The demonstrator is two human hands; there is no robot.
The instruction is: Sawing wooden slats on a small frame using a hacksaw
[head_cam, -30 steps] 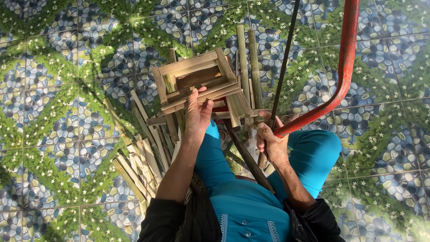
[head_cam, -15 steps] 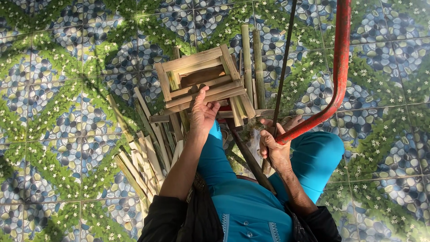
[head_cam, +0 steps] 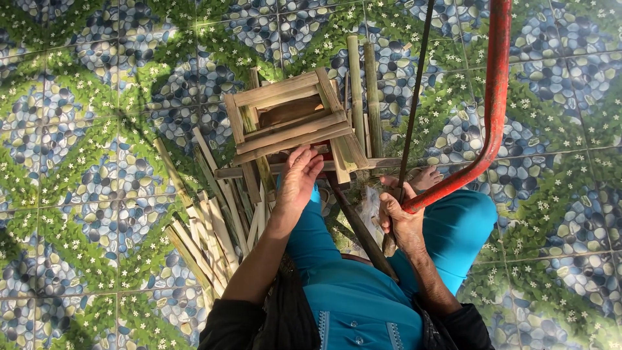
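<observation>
Pebble-and-leaf patterned floor tiles (head_cam: 97,129), sunlit, perhaps outdoors

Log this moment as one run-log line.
left hand: resting on bamboo frame | right hand: gripping red-framed saw | loose bamboo strips: on tiled floor, left of knee

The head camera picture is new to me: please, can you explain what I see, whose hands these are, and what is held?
One camera sits on a person's head and looks straight down at that person's own lap, in blue trousers, and two bare hands. The left hand rests on a small frame of bamboo slats standing on the patterned tile floor. The right hand grips a handle beside the end of a curved red bar; what tool it belongs to I cannot tell. A thin dark rod rises from near this hand. Loose bamboo strips lie on the floor beside the left leg.
</observation>
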